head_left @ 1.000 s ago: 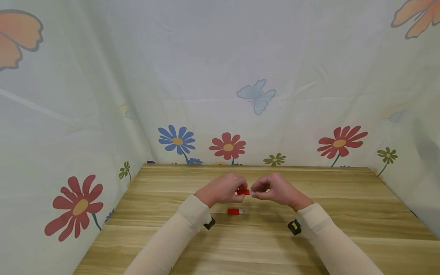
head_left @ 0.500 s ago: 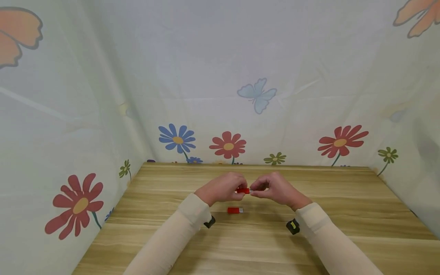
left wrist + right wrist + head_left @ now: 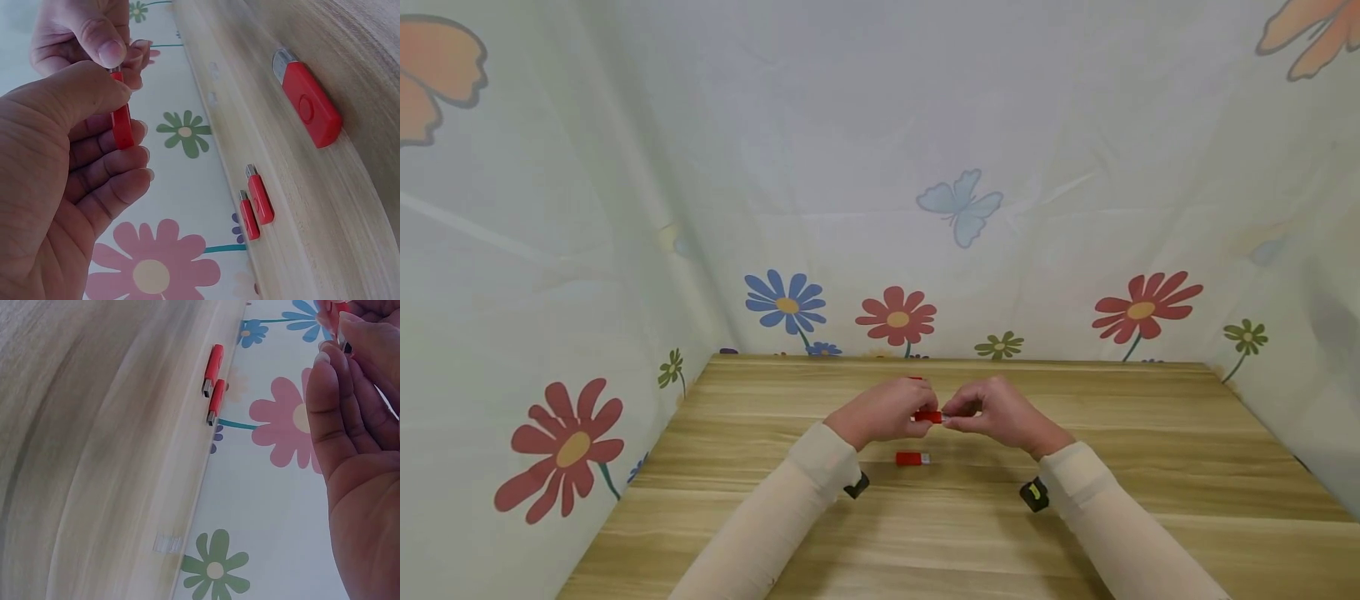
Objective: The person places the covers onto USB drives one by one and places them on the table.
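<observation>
In the head view my left hand (image 3: 883, 411) holds a red USB stick (image 3: 928, 417) above the table, thumb on one side and fingers on the other. The thumb pressing on its red body (image 3: 122, 128) shows in the left wrist view. My right hand (image 3: 1006, 416) pinches the pale plug end between thumb and fingertips. In the right wrist view the metal plug (image 3: 347, 347) shows partly at those fingertips; whether a clear cap sits there cannot be told. Below the hands, another red USB stick (image 3: 910, 459) lies on the table, its plug under a clear cap.
Two red USB sticks with bare metal plugs, one (image 3: 260, 199) beside another (image 3: 249, 215), lie near the table's back edge. Small clear caps (image 3: 214, 70) lie along that edge too. A flower-printed curtain (image 3: 850, 208) hangs behind the wooden table (image 3: 1120, 467).
My right hand has shifted slightly left toward the left hand, and less of the plug end shows between them. A bit of red now peeks out behind the left hand. The table stick stays put.
</observation>
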`<state>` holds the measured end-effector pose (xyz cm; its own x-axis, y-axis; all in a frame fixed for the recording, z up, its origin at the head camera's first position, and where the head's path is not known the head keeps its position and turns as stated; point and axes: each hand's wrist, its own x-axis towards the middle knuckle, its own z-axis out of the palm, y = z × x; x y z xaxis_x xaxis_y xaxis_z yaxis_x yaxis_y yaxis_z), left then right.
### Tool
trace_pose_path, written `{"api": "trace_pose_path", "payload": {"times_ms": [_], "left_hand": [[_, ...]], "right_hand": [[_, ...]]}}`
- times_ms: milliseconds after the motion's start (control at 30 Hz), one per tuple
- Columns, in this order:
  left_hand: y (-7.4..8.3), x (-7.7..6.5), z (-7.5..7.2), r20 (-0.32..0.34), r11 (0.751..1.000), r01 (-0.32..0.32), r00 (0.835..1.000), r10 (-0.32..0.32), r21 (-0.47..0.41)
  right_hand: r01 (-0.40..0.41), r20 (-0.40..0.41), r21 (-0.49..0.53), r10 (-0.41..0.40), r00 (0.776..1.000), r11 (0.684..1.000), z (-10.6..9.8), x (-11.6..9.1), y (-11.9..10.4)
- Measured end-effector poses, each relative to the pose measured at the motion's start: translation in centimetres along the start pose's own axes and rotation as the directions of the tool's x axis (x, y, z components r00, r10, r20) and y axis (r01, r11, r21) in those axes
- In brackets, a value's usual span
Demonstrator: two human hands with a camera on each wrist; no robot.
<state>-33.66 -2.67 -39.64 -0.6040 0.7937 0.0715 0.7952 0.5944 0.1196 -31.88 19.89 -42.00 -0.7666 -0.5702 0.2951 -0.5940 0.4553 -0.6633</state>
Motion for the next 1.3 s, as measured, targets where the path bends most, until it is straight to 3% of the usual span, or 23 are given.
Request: {"api": "trace_pose_path", "payload": {"times_ms": [733, 1133, 1300], "left_hand": [[-1.0, 0.0, 1.4, -0.001, 0.998, 0.054, 0.999, -0.054, -0.022], [-2.8, 0.3, 3.1, 0.03, 0.994, 0.101, 0.995, -0.099, -0.04], [-3.3, 0.2, 3.5, 0.029, 0.996, 0.092, 0.995, -0.091, -0.02]], "right_hand": [[-0.078, 0.009, -0.01, 0.078, 0.997, 0.997, 1.5, 0.6, 1.3], [-0.03, -0.017, -0.13, 0.028, 0.999, 0.991, 3.0, 1.5, 2.3], [-0.067, 0.003, -0.139, 0.068, 0.998, 0.988, 3.6, 2.2, 2.4]]}}
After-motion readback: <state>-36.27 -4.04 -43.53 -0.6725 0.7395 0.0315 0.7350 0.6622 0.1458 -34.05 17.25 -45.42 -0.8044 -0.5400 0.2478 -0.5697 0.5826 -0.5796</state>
